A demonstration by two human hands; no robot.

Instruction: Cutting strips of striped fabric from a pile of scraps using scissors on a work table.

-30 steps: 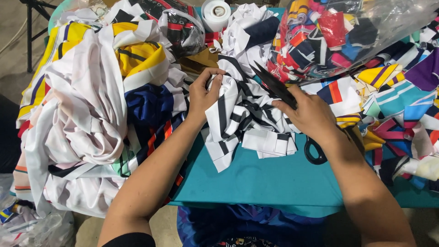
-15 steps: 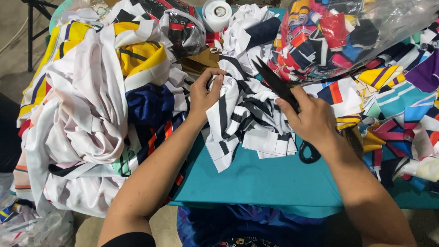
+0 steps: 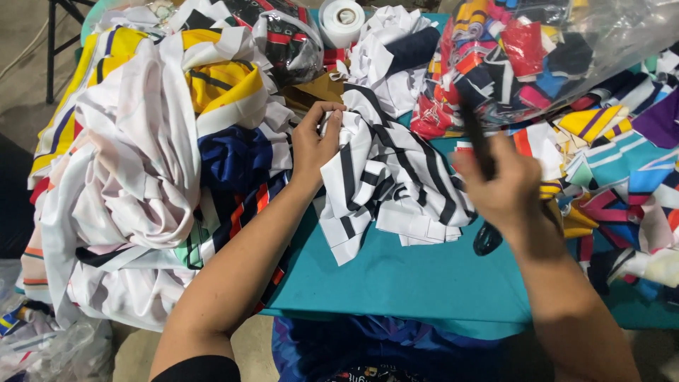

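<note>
In the head view, the left hand (image 3: pixel 315 141) is pinching the top edge of the black-and-white striped fabric (image 3: pixel 392 180) lying on the teal table (image 3: pixel 417 283). The right hand (image 3: pixel 506 187), blurred, is gripping black scissors (image 3: pixel 483 159) just right of that fabric. With cloth bunched so near the fingers, the blades could be nicking skin or cutting stray folds.

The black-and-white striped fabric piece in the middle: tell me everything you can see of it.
The striped fabric piece is white cloth with black bands, thin and smooth-looking, crumpled into loose folds. It lies on the teal table, its lower corner trailing toward the near edge. The left hand pinches its upper left edge between the fingers. The right hand, blurred and holding dark scissors, is at its right side; whether it touches the cloth cannot be told. Other colourful scraps border it.
</note>
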